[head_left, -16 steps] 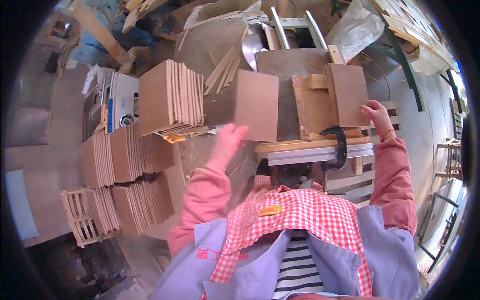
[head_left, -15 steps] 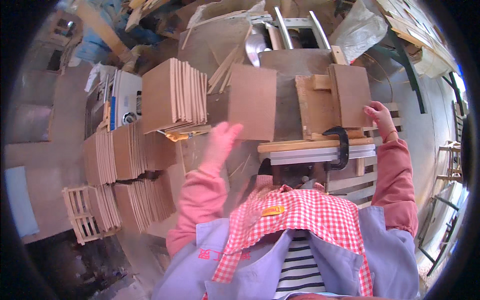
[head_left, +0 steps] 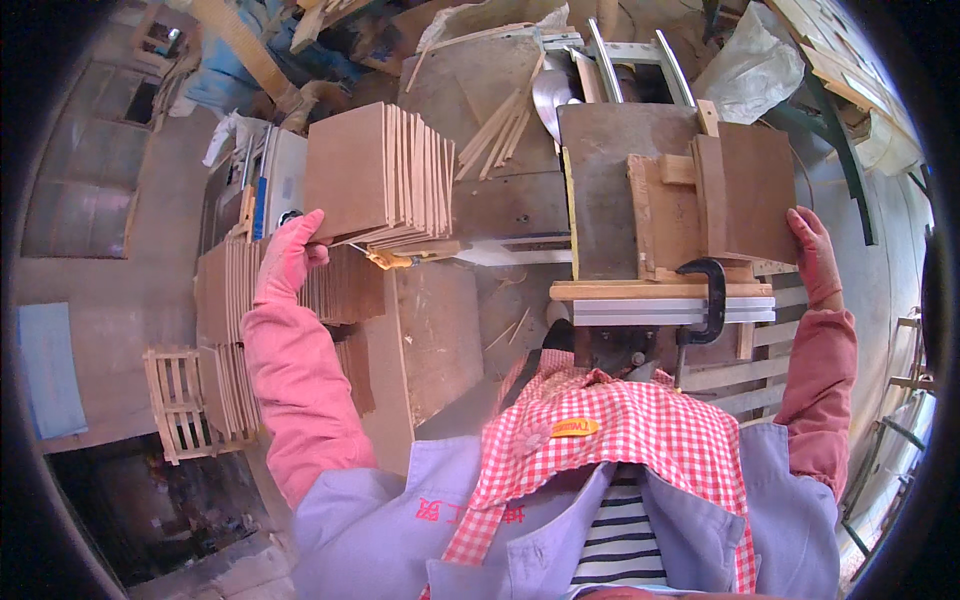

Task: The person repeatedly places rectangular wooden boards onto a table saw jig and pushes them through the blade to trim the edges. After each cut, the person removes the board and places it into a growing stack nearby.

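Observation:
My left hand [head_left: 290,258] is at the near left corner of a stack of thin brown boards [head_left: 345,170], fingers closed on the front board's corner. The boards stand on edge, side by side. My right hand [head_left: 818,255] has its fingers on the near right edge of another brown board [head_left: 765,190]. That board lies against a wooden jig [head_left: 668,215] with a small block [head_left: 678,170] on it. A black C-clamp [head_left: 714,300] grips the wooden strip [head_left: 610,291] and the silvery rail [head_left: 620,312] at the jig's near side.
A round saw blade [head_left: 550,100] shows beyond the bench top [head_left: 605,230]. Loose wood strips [head_left: 495,135] lie left of it. More stacked boards [head_left: 225,300] stand below my left arm, beside a small slatted crate [head_left: 175,405]. A slatted pallet [head_left: 735,375] lies at right.
My left hand has moved left to the stack. The board that was beside it in the middle is no longer there. My right hand has shifted right in the picture; the view has shifted too.

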The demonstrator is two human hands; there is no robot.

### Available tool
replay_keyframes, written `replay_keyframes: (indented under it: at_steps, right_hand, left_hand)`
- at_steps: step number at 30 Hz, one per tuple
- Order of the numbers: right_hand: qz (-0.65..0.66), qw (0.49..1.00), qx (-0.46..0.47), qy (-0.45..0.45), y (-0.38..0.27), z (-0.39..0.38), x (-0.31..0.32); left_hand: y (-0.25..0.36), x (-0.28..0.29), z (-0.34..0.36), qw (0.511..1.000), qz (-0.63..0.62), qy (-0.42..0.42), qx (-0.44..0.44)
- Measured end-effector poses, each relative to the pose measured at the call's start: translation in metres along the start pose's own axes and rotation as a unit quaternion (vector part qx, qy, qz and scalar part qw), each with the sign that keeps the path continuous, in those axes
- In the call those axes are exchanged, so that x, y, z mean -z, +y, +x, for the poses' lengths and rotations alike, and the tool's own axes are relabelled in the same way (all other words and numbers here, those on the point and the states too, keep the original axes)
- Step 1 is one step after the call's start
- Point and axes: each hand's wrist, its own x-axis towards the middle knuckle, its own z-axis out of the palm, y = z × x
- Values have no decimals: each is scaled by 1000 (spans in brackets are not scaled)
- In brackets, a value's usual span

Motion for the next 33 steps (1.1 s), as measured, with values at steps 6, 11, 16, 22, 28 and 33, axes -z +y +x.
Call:
replay_keyframes:
  at_steps: [6,11,16,22,28,33]
  right_hand:
    - [37,999,-16,6,-14,-26,-55]
    - [95,992,-48,-60,2,-38,-143]
    - [19,990,-87,-106,40,-41,-236]
    - [-202,959,-98,-173,50,-38,-270]
    - [-264,948,-23,-176,53,-48,-258]
    - [-247,951,-47,-178,57,-51,-253]
  left_hand:
    - [38,-3,-25,965,207,160,-24]
    - [-19,-142,-63,989,-44,-119,-78]
    - [-72,-288,-67,957,-70,-275,-59]
    - [-64,-281,-50,981,-81,-177,20]
    - [-65,-259,-19,993,-32,-108,-21]
    - [-58,-243,-1,995,83,7,-61]
